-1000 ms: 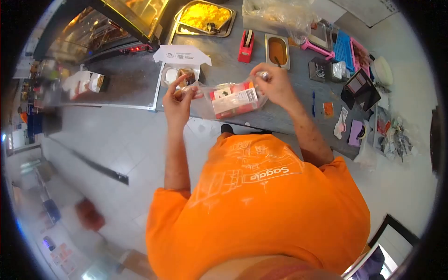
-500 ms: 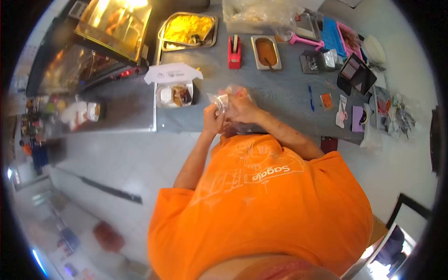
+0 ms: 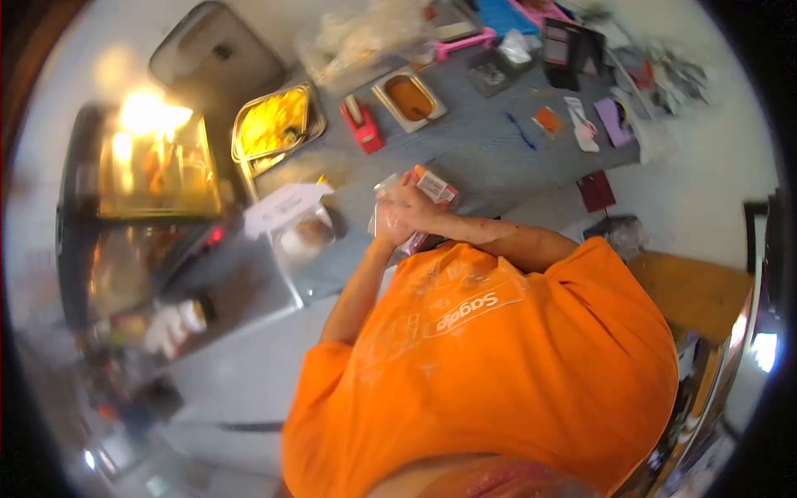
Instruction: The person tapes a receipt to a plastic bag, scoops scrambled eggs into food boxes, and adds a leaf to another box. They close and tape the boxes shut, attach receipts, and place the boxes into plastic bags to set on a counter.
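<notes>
My right hand (image 3: 407, 205) and my left hand (image 3: 385, 236) are pressed together near the counter's front edge, in front of my chest. Between them is a clear plastic packet with red parts and a white label (image 3: 432, 187), which sticks out past my right fingers. My right hand is closed over it and covers much of my left hand. The packet's contents cannot be made out. To the left of my hands stands an open takeaway box (image 3: 288, 206) with its white lid folded back; brown food (image 3: 314, 232) inside is blurred.
A red tape dispenser (image 3: 362, 126), a metal pan of brown sauce (image 3: 408, 98) and a tray of yellow food (image 3: 272, 124) stand behind my hands. A lit glass display case (image 3: 158, 178) is at left. A blue pen (image 3: 521, 131), an orange packet (image 3: 547, 121) and scissors (image 3: 584, 129) lie right.
The view has turned, so the counter appears tilted. My right hand has folded further over the packet, and its red part and white label now show on the right side.
</notes>
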The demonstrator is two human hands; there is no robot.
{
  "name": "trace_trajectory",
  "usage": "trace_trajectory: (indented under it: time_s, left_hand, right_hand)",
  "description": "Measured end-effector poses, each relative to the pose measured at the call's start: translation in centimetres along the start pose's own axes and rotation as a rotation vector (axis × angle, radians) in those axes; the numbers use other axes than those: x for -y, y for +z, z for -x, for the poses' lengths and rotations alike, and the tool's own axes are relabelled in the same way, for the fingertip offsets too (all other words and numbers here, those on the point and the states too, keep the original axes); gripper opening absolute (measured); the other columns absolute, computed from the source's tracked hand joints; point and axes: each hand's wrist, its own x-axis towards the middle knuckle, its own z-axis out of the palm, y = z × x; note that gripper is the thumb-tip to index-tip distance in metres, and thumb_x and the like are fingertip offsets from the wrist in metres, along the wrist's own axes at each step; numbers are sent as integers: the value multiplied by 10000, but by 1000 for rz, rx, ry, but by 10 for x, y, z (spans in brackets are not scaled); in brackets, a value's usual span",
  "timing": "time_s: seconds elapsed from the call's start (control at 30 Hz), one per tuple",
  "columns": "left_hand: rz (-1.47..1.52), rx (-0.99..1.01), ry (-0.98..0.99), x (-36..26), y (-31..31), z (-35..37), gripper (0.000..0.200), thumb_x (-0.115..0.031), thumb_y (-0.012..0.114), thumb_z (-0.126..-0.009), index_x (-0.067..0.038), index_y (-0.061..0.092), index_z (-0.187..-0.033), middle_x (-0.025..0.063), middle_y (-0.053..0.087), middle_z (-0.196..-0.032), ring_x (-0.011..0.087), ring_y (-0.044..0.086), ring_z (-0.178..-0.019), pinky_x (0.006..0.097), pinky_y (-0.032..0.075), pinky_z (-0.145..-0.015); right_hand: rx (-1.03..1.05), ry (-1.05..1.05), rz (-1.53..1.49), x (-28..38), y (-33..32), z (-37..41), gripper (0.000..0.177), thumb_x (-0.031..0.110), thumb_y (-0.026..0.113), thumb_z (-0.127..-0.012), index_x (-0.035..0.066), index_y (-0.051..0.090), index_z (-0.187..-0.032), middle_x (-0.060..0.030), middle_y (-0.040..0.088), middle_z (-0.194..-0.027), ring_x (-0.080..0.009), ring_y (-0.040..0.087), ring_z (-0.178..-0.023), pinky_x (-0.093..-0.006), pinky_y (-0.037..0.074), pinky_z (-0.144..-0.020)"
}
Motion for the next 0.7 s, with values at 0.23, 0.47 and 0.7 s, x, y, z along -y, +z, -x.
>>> trace_trajectory:
  time_s: [0.23, 0.47, 0.7]
  left_hand:
    - [643, -113, -196, 0, 17, -35, 634, -457, 541, -866, -64, 404, -1345, 160, 491, -1284, 316, 467, -1166, 416, 381, -979]
    - [1141, -343, -529, -40, 21, -73, 537, -419, 495, -917, -58, 437, -1310, 143, 550, -1214, 283, 547, -1072, 380, 428, -929]
    - [1563, -205, -567, -216, -49, -182, 416, -377, 442, -957, -90, 473, -1256, 96, 590, -1149, 239, 569, -1049, 389, 462, -898]
  right_hand:
    - [145, 115, 294, 64, -56, 12, 383, 323, 614, -850, 40, 574, -1106, -175, 625, -769, -337, 616, -849, -379, 459, -821]
    - [-332, -474, 533, 42, -200, 87, 535, 152, 712, -756, 103, 473, -1233, -134, 439, -1292, -304, 426, -1234, -418, 377, -989]
    - [-638, -1046, 819, -6, -301, 69, 542, 286, 731, -732, 326, 489, -1216, -90, 398, -1366, -333, 378, -1285, -514, 337, -1029]
